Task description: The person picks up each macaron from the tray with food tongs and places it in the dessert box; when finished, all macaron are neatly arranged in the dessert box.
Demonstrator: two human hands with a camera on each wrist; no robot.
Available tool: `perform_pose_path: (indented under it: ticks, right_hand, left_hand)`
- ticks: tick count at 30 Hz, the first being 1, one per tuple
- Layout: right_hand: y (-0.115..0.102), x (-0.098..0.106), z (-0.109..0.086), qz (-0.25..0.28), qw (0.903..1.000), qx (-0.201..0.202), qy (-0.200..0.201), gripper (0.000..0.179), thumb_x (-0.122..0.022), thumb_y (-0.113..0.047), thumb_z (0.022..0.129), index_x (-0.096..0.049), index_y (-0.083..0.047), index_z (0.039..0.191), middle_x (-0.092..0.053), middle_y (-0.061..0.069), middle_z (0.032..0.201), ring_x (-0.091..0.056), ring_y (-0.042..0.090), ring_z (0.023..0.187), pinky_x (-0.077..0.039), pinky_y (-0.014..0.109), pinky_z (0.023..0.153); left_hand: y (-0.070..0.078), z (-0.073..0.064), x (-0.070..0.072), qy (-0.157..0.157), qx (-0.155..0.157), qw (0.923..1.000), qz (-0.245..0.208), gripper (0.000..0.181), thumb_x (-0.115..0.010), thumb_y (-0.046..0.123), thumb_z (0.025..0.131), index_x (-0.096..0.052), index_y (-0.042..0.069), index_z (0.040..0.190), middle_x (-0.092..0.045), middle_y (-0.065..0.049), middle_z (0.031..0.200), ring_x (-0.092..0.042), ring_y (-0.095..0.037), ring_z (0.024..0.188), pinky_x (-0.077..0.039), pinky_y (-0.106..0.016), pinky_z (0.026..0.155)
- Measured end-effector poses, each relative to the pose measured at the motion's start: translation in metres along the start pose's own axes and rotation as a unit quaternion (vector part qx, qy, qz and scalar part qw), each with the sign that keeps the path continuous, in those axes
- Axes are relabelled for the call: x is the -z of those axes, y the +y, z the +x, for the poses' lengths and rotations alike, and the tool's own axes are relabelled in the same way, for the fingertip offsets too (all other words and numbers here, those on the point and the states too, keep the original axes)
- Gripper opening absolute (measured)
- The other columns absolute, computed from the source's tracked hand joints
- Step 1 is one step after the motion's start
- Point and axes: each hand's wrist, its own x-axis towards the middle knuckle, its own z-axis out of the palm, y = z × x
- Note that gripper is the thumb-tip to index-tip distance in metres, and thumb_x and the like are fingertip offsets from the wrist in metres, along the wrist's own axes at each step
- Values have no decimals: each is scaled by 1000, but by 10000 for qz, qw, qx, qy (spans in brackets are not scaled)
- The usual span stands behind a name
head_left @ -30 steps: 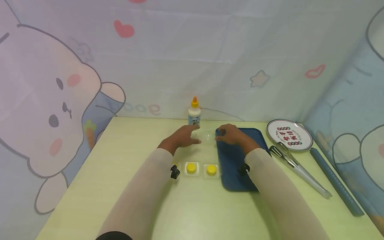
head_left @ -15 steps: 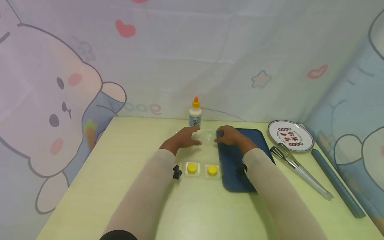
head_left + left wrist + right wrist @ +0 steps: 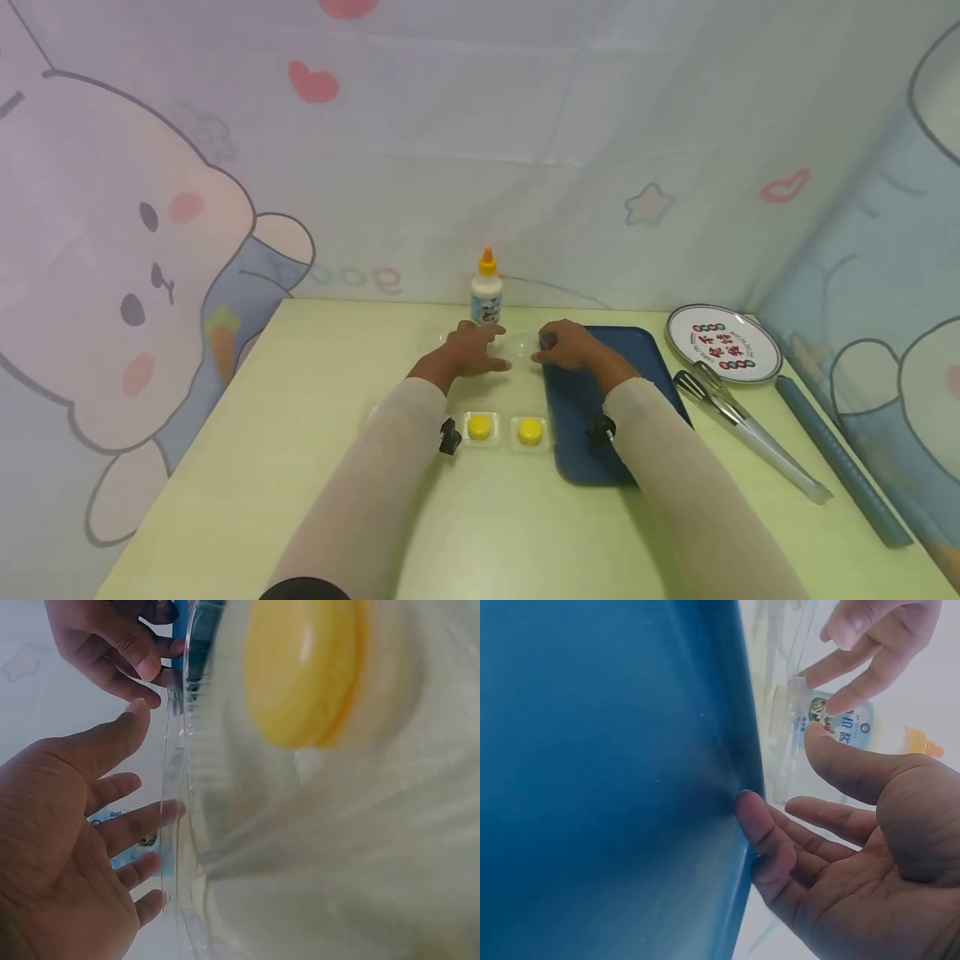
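My left hand (image 3: 471, 348) is over the table behind the yellow macarons, its fingers spread and thumb apart. Facing it, my right hand (image 3: 572, 345) is loosely bent at the blue tray (image 3: 573, 408); in the right wrist view its fingers (image 3: 754, 817) touch the tray's rim. Between both hands lies a clear plastic piece (image 3: 521, 344), its full shape hard to make out. Yellow macarons (image 3: 478, 427) sit in clear plastic holders nearer the body. Close up in the left wrist view, a yellow macaron (image 3: 304, 671) sits behind clear plastic.
A white bottle (image 3: 486, 298) with an orange nozzle stands behind the hands. On the right are a white plate (image 3: 723, 343) with red characters, metal tongs (image 3: 750, 433) and a grey-blue rod (image 3: 840, 458). A printed cloth (image 3: 450, 150) hangs behind the table.
My left hand has shifted slightly to the right, and my right hand a little to the left, narrowing the gap between them. The macarons and tray have stayed in place.
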Motion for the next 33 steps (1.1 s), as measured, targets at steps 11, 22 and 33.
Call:
perform_pose_path:
  ticks: [11, 22, 33]
  right_hand:
    - [7, 0, -3, 903, 9958, -45, 149, 59, -69, -23, 109, -51, 4, 158, -61, 31, 150, -71, 44, 126, -64, 50, 101]
    - [2, -2, -10, 1242, 9904, 271, 546, 51, -67, -9, 108, -54, 13, 151, -70, 31, 133, -79, 40, 107, -66, 46, 91]
    - [-1, -6, -14, 1951, 9759, 206, 952, 54, -62, -12, 111, -47, 8, 159, -73, 29, 134, -80, 37, 104, -65, 53, 96]
  left_hand:
    - [3, 0, -4, 172, -126, 9998, 10, 71, -71, 49, 104, -46, 24, 166, -57, -6, 165, -24, -43, 167, -27, -70, 130]
    - [6, 0, -8, 820, -501, 9950, -270, 58, -64, 29, 111, -47, 12, 164, -65, -9, 156, -42, -40, 158, -31, -65, 128]
    - [9, -2, -9, 1481, -688, 9773, -1346, 57, -66, 8, 108, -48, -1, 161, -74, -20, 139, -76, -33, 121, -62, -45, 105]
